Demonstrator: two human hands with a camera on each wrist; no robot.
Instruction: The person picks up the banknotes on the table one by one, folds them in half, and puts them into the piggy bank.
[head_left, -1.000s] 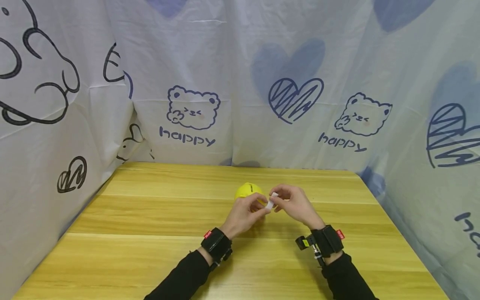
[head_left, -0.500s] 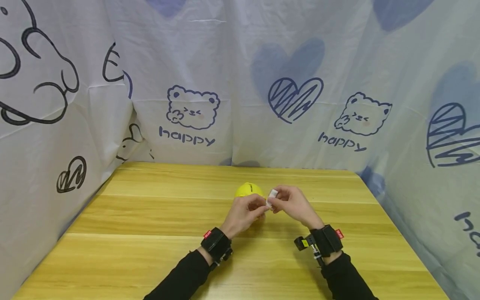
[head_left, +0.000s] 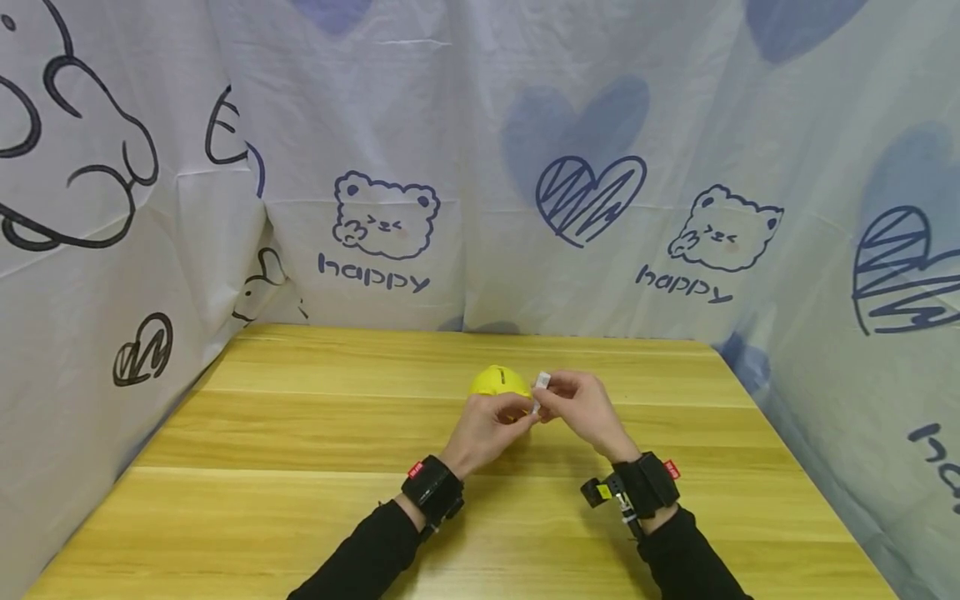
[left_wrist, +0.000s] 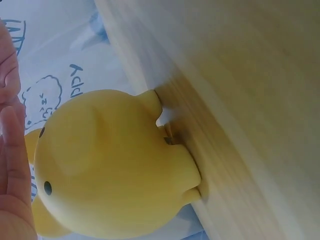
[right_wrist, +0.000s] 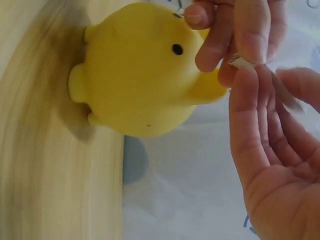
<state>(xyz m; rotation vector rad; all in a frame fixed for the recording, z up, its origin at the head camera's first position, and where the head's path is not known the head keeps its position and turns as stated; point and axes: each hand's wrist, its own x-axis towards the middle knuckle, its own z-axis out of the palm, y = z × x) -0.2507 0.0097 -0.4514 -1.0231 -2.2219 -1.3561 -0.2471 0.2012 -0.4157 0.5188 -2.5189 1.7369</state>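
Note:
Both hands meet in front of a yellow piggy bank [head_left: 497, 381], which stands on legs on the table with a dark slot on top. My left hand [head_left: 489, 425] pinches the lower end of a small white folded paper strip [head_left: 542, 380]. Thumb and fingers of my right hand [head_left: 591, 410] pinch the same strip higher up. In the right wrist view the folded paper [right_wrist: 287, 95] passes between the fingers, which hide part of it. The left wrist view shows the piggy bank [left_wrist: 110, 165] beside the hand, with dark eyes and ears, and the paper is hidden there.
The wooden table [head_left: 300, 500] reaches back to a white curtain [head_left: 487, 250] printed with bears and hearts, which also hangs along both sides. Black wrist straps with cameras sit on both wrists, below black sleeves.
The strip has tipped more upright and shifted slightly left. My right hand has come a little closer to the left hand; the left hand and piggy bank are almost where they were.

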